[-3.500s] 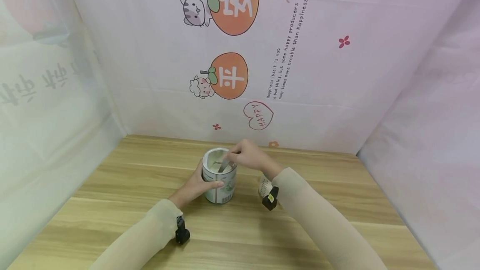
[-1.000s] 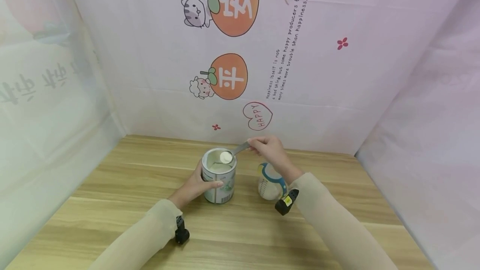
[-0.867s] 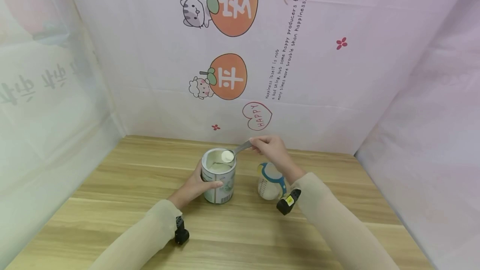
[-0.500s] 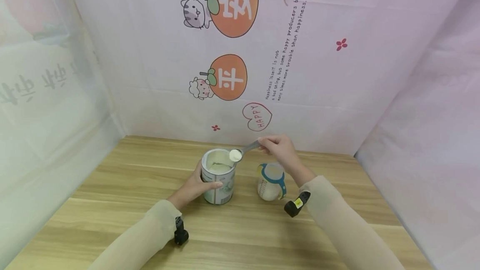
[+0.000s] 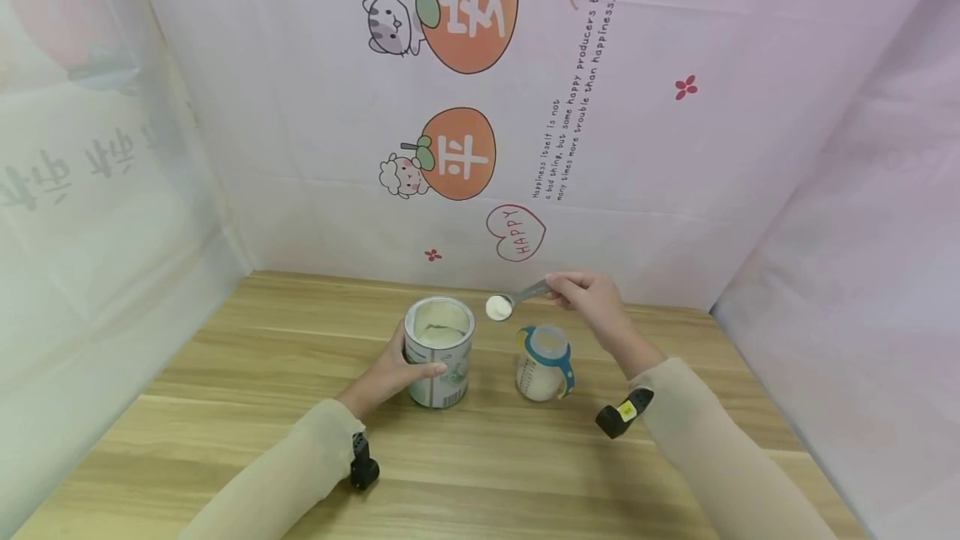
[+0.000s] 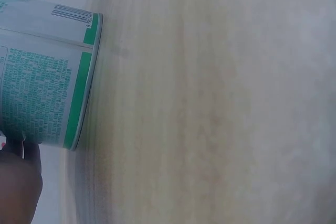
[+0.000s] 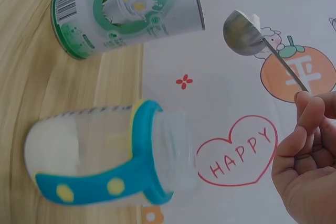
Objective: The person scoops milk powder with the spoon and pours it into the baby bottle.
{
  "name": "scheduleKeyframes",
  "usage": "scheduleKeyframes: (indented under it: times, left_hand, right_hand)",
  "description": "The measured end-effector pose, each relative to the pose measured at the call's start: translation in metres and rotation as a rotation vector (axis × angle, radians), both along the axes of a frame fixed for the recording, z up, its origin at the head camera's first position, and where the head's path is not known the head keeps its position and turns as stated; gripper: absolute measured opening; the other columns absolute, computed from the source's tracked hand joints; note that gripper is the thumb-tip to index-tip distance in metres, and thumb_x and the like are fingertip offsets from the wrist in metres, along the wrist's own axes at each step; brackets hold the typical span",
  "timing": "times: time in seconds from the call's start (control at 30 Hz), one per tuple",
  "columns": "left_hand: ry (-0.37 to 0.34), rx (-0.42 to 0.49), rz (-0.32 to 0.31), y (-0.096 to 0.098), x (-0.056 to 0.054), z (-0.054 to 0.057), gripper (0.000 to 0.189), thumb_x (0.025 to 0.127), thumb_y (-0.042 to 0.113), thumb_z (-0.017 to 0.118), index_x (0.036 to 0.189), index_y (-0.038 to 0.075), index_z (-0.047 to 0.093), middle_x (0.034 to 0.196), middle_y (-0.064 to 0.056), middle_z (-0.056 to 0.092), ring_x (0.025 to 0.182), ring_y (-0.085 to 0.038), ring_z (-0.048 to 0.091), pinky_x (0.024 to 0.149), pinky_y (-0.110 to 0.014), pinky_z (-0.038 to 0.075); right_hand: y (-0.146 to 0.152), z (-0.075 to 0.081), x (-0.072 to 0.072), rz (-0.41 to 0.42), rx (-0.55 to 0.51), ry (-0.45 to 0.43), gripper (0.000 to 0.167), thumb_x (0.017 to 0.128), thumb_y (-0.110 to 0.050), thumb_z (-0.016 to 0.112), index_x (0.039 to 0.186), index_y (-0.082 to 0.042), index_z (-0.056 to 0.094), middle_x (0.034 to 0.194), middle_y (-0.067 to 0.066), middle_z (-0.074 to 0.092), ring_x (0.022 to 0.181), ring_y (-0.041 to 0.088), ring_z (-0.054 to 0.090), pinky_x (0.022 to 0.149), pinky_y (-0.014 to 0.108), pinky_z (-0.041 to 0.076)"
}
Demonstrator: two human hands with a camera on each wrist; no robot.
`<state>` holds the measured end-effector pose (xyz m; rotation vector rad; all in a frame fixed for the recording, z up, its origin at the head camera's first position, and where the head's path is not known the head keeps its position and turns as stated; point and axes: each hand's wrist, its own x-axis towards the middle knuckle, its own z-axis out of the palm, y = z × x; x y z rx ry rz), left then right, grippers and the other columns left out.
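My left hand [image 5: 390,372] grips the side of an open milk powder tin [image 5: 441,377], thumb across the front. Pale powder is visible inside the tin. My right hand [image 5: 596,307] pinches the handle end of a metal measuring spoon [image 7: 242,34], its round bowl heaped with white powder. The spoon is in the air between the tin and a baby bottle [image 5: 538,373]. That bottle stands upright without a lid, with a blue and yellow handled collar. White contents fill its lower part in the right wrist view. Green print covers the tin [image 6: 42,77] in the left wrist view.
A wood-grain table [image 5: 450,482] bears the tin and bottle. White printed cloth [image 5: 615,148] closes off the back, with plain cloth at both sides. Black wrist cameras sit on both sleeves.
My right hand lifted the spoon out of the tin with powder in it, then moved it right, past the tin's rim. The left hand has kept its grip on the tin.
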<state>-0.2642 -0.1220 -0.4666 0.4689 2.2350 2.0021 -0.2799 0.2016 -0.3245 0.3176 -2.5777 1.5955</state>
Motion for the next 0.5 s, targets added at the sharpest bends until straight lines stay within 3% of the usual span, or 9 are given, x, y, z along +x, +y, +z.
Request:
scheduleKeyframes:
  times: [0.13, 0.37, 0.5]
  left_hand:
    - [-0.005, 0.003, 0.002, -0.001, 0.0, -0.001, 0.104, 0.082, 0.026, 0.084, 0.158, 0.028, 0.014, 0.151, -0.009, 0.039, 0.139, -0.03, 0.036, 0.116, -0.058, 0.02]
    - [-0.004, 0.006, -0.005, -0.001, 0.002, 0.001, 0.105, 0.082, 0.027, 0.085, 0.159, 0.027, 0.013, 0.153, -0.01, 0.037, 0.14, -0.031, 0.034, 0.117, -0.059, 0.018]
    - [-0.015, -0.003, 0.005, -0.001, 0.003, 0.002, 0.107, 0.081, 0.028, 0.085, 0.159, 0.027, 0.012, 0.154, -0.01, 0.036, 0.141, -0.031, 0.033, 0.117, -0.059, 0.018]
  right_hand:
    - [0.01, -0.002, 0.001, 0.004, 0.007, 0.007, 0.041, 0.1, -0.034, 0.063, 0.114, 0.004, 0.072, 0.097, 0.01, 0.071, 0.091, 0.024, 0.064, 0.088, 0.037, 0.055]
    - [0.025, -0.004, 0.006, -0.027, -0.007, -0.003, 0.042, 0.1, -0.031, 0.063, 0.116, 0.007, 0.07, 0.096, 0.011, 0.072, 0.082, 0.011, 0.063, 0.079, 0.023, 0.056]
    - [0.036, -0.006, 0.01, -0.039, -0.023, -0.028, 0.045, 0.1, -0.032, 0.063, 0.119, 0.008, 0.068, 0.095, 0.006, 0.071, 0.083, 0.009, 0.061, 0.083, 0.026, 0.055]
